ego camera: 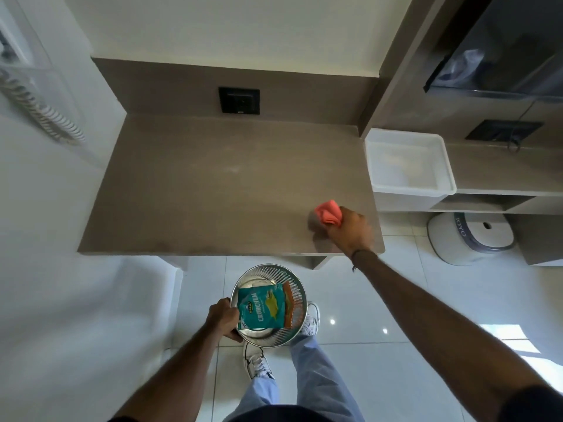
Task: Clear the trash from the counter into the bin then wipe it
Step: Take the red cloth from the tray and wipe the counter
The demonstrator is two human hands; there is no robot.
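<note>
A brown counter (pixel 213 184) fills the middle of the head view, its top bare. My right hand (pixel 350 228) is closed around a crumpled pink cloth (pixel 328 211) above the counter's right front corner. Below the counter's front edge, my left hand (pixel 222 319) grips the rim of a round metal mesh bin (pixel 292 277) held over the floor. Inside the bin lie a teal snack packet (pixel 262 309) and an orange wrapper (pixel 291 306).
A white plastic tub (pixel 409 161) stands right of the counter on a lower shelf. A white stool-like object (pixel 472 237) sits on the tiled floor beneath. A black socket (pixel 239 100) is on the back panel. A wall is at the left.
</note>
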